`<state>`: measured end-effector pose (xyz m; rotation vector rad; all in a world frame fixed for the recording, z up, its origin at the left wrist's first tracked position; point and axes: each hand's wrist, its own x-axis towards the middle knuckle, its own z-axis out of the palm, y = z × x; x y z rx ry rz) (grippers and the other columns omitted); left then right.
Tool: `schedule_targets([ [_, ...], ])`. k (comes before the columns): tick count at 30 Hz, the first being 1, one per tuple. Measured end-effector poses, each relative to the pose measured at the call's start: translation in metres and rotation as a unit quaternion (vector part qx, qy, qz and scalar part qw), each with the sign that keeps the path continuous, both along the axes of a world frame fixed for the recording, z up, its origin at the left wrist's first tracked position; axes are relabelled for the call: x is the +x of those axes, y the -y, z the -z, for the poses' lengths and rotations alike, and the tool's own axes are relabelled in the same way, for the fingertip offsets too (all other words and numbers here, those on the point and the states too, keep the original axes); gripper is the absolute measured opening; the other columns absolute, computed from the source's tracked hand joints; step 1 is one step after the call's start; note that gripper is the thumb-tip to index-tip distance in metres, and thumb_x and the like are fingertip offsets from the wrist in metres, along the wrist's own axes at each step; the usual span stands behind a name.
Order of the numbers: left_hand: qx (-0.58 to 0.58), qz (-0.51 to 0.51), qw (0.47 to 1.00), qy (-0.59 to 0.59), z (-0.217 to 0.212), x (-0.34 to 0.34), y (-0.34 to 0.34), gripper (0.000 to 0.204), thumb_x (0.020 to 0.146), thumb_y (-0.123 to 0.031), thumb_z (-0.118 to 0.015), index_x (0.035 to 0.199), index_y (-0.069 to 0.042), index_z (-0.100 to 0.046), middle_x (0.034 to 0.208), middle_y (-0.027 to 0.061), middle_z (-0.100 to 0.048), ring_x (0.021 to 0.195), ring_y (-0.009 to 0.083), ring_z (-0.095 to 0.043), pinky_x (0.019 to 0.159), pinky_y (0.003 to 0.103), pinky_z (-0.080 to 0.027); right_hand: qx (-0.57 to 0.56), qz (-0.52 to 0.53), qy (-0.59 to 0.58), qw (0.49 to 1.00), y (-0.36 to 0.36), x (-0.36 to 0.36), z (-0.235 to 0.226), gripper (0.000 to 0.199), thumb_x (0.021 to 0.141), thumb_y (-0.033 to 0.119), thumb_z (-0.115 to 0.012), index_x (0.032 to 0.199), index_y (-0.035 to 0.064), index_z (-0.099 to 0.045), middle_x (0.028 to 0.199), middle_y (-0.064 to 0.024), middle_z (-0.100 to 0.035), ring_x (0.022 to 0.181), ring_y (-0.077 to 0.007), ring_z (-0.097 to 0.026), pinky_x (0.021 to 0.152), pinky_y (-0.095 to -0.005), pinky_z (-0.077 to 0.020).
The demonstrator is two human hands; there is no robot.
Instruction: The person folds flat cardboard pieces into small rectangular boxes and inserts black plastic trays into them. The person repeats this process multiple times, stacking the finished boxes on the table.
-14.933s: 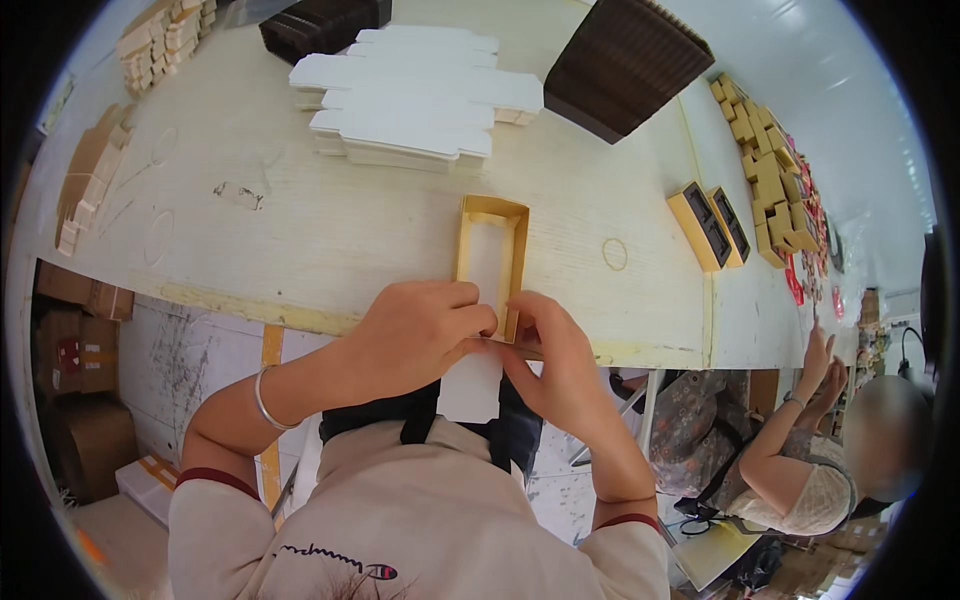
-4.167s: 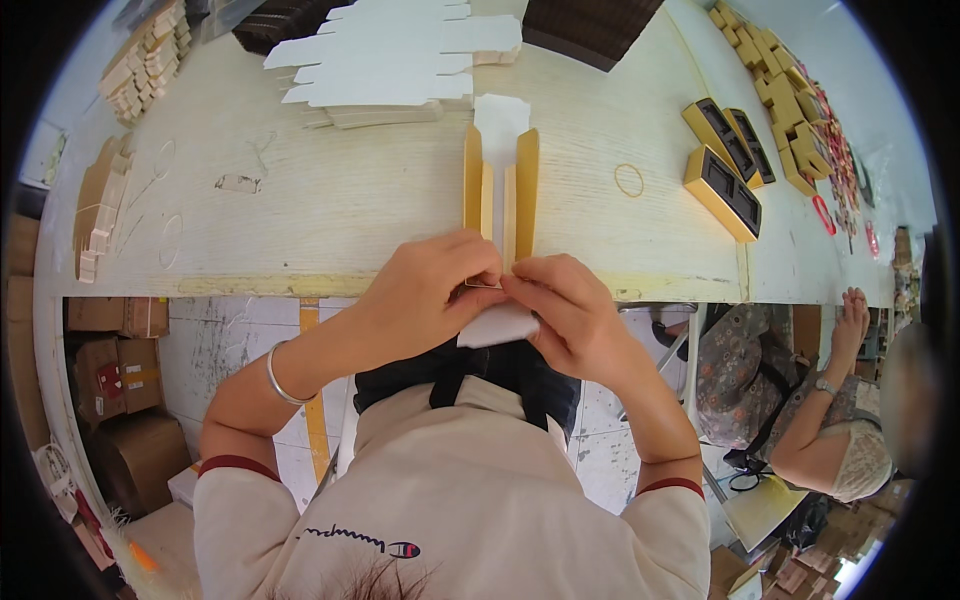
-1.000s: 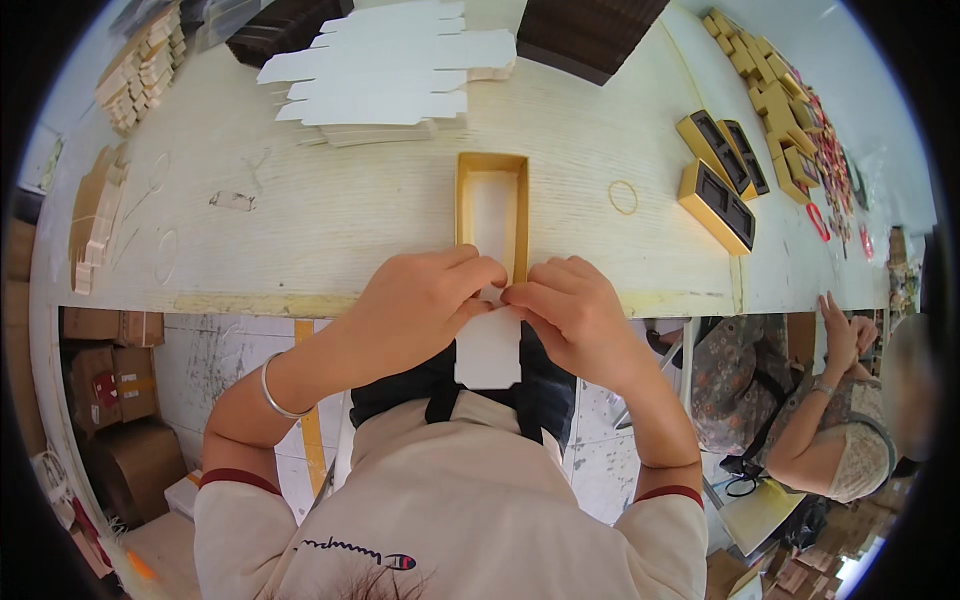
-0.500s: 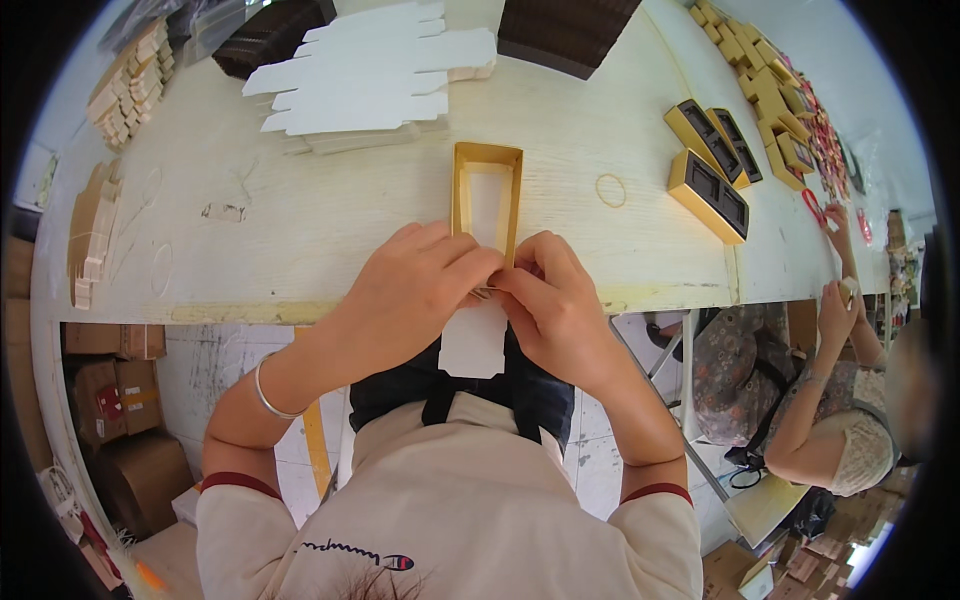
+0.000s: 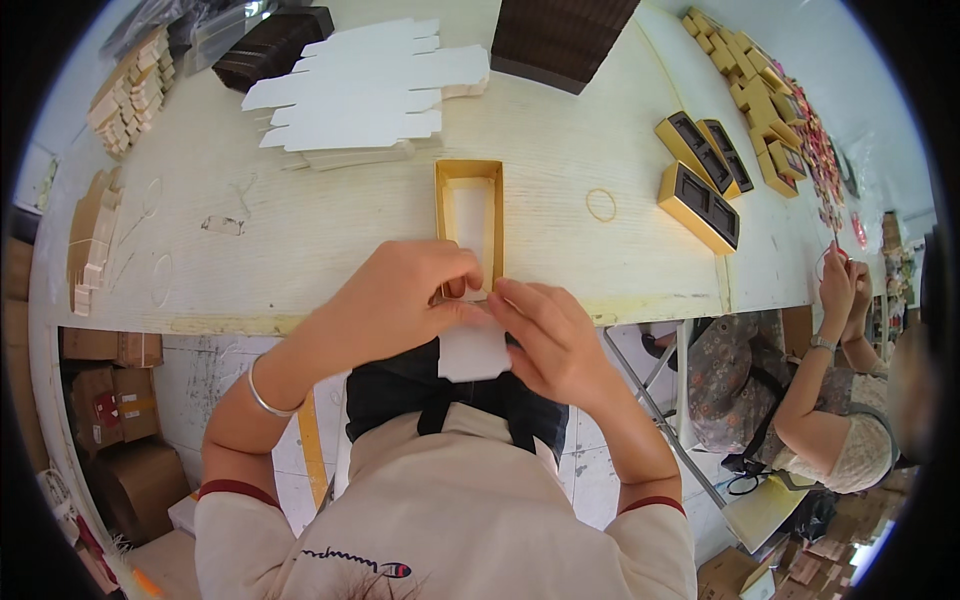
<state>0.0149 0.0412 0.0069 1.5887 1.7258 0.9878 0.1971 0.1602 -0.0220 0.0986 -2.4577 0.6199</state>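
Note:
A gold-walled cardboard box (image 5: 498, 220) with a pale inside lies on the table in front of me, long side pointing away. At its near end a white flap (image 5: 472, 358) hangs out past the table edge, over my lap. My left hand (image 5: 400, 300) has its fingers curled over the box's near left end, the thumb lying across the base of the flap. My right hand (image 5: 550, 335) grips the near right corner, fingertips on the wall and flap edge. The exact fingertip contacts are partly hidden.
Flat white carton blanks (image 5: 370, 85) are stacked beyond the box, between dark brown tray stacks (image 5: 560, 45). Gold boxes with black inserts (image 5: 700, 205) stand at the right, near a rubber band (image 5: 601, 205). A co-worker's hands (image 5: 845, 285) are at the far right.
My left fingers have shifted from the near right corner to the left over the end. My right fingers have straightened somewhat along the corner. The co-worker's hands have come together.

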Motion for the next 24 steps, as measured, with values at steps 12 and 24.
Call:
schedule_targets([
  [12, 0.104, -0.073, 0.987, 0.096, 0.015, 0.004, 0.003, 0.032, 0.087, -0.015, -0.068, 0.108, -0.005, -0.046, 0.086, 0.0096, -0.058, 0.059, 0.0168, -0.051, 0.058, 0.028, -0.044, -0.322, 0.066, 0.013, 0.944, -0.001, -0.032, -0.005, 0.023, 0.080, 0.000, -0.070, 0.098, 0.0026, -0.056, 0.091, -0.0115, -0.052, 0.064, -0.0212, -0.051, 0.053, -0.0297, -0.0416],
  [24, -0.083, -0.021, 0.993, 0.083, -0.008, -0.010, -0.007, 0.028, 0.086, -0.012, -0.068, 0.107, -0.003, -0.053, 0.086, 0.0054, -0.055, 0.061, 0.0095, -0.043, 0.054, 0.024, -0.037, 0.066, 0.064, -0.035, 0.995, -0.005, -0.028, -0.001, 0.031, 0.072, 0.004, -0.069, 0.102, 0.0006, -0.061, 0.100, -0.0127, -0.057, 0.078, -0.0257, -0.056, 0.066, -0.0353, -0.0450],
])
